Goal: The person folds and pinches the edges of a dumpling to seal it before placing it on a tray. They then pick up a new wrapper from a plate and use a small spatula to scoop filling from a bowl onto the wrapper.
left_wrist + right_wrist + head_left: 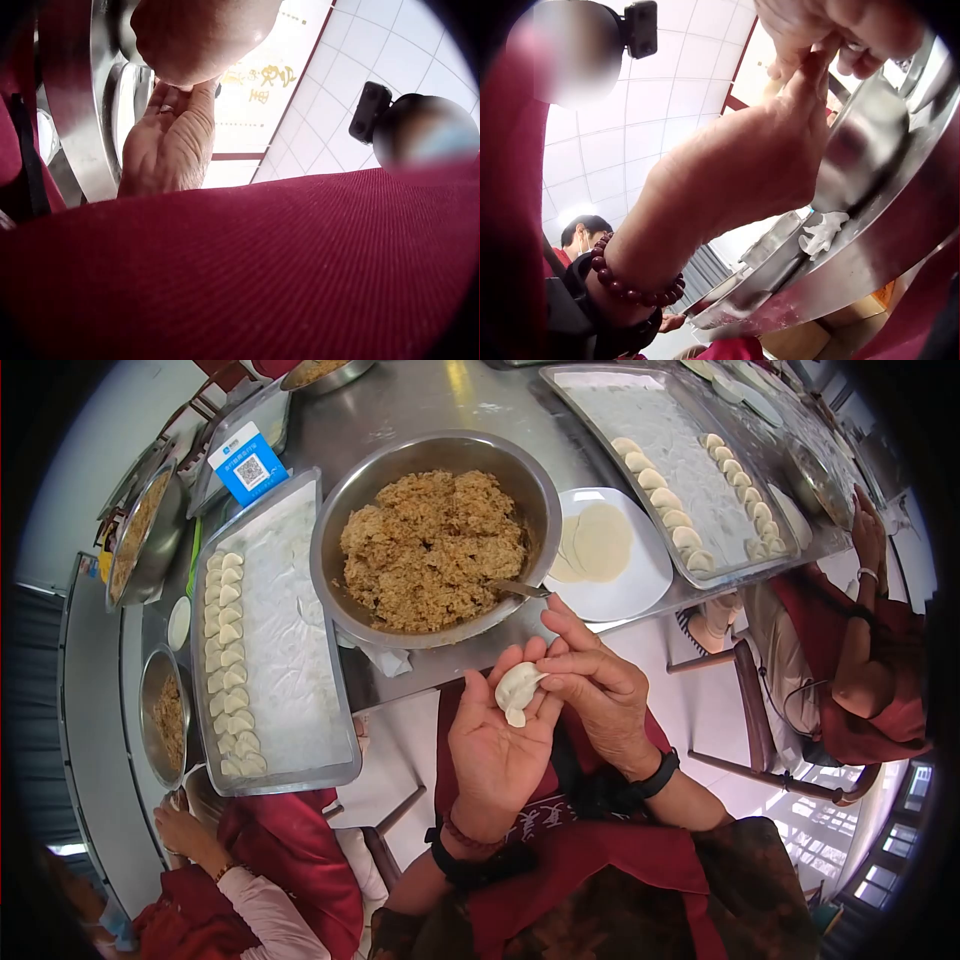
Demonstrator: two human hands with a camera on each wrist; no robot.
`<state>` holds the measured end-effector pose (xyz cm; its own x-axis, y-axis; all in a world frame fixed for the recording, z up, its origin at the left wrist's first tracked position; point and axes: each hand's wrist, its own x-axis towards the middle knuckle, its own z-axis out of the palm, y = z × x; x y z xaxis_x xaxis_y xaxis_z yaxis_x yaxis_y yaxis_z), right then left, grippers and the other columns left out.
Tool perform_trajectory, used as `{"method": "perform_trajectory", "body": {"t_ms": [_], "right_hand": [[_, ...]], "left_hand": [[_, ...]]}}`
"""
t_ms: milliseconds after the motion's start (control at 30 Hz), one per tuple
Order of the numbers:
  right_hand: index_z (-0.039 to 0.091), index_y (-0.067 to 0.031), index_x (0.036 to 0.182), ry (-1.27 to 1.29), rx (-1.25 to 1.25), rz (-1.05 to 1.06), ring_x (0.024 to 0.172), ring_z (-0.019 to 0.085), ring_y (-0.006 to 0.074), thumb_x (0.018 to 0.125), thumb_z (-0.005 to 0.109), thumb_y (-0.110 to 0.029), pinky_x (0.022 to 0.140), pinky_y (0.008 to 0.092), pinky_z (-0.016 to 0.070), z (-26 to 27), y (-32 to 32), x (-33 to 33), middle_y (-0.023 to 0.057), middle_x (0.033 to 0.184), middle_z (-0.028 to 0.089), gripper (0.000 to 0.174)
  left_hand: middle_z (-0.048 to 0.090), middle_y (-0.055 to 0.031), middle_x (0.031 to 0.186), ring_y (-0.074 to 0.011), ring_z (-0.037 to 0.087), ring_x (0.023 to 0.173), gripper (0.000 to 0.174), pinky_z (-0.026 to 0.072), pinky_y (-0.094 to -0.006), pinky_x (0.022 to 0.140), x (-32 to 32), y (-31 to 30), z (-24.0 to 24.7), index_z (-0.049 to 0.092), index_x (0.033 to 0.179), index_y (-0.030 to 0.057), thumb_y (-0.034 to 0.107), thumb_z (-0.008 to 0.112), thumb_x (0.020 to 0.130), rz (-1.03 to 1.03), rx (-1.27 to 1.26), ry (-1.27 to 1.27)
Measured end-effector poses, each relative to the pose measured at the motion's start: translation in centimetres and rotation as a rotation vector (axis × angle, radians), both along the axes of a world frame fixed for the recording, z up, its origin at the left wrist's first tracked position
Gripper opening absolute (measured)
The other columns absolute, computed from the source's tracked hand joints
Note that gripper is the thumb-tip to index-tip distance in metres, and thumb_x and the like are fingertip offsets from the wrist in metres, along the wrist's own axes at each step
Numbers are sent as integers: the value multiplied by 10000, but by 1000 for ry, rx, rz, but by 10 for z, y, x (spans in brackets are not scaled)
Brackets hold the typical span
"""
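Observation:
In the head view, a white dumpling [517, 688] with a folded edge sits across the fingers of my left hand [502, 755]. That palm faces up, its thumb standing away from the dough. My right hand [606, 700] comes in from the right and pinches the dumpling's edge between thumb and forefinger. In the left wrist view, the right hand [171, 142] shows a ring, and the heel of the left hand [202, 37] hides the dumpling. The right wrist view has the left hand [787, 142] below the right hand's fingers [870, 26].
A steel bowl [540, 465] of brown filling with a spoon handle [520, 589] stands ahead. Beside it is a white plate [640, 585] with round wrappers [605, 540]. Trays of dumplings flank them, one left [290, 660] and one right [620, 420]. Seated people are at both sides.

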<state>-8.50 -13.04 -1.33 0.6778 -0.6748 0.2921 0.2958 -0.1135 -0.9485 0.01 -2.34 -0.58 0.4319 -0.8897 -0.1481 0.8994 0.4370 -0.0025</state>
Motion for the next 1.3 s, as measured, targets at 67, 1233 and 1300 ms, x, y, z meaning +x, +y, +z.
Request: {"method": "perform_trajectory", "body": {"t_ms": [67, 1233, 1300], "right_hand": [[712, -39, 1072, 24, 17, 9, 1407, 384, 274, 781, 741, 16, 1066, 350, 402, 2, -1, 1, 171, 1392, 541, 297], [671, 4, 928, 122, -375, 365, 833, 703, 227, 921, 607, -58, 726, 315, 563, 25, -18, -25, 124, 967, 703, 90], [677, 17, 942, 73, -325, 337, 791, 706, 191, 935, 592, -52, 712, 269, 575, 17, -20, -28, 111, 959, 709, 110]], "left_hand": [[509, -191, 1397, -299, 443, 1343, 503, 320, -439, 1166, -1, 0, -1, 546, 1283, -31, 360, 322, 1062, 1, 9, -2], [392, -236, 1444, -371, 352, 1380, 683, 237, -540, 1169, 7, 13, 20, 296, 1404, -104, 477, 249, 1048, -377, 275, -167], [381, -258, 1445, -396, 341, 1383, 703, 232, -560, 1168, 5, 10, 23, 287, 1404, -114, 489, 269, 1042, -397, 282, -185]]}}
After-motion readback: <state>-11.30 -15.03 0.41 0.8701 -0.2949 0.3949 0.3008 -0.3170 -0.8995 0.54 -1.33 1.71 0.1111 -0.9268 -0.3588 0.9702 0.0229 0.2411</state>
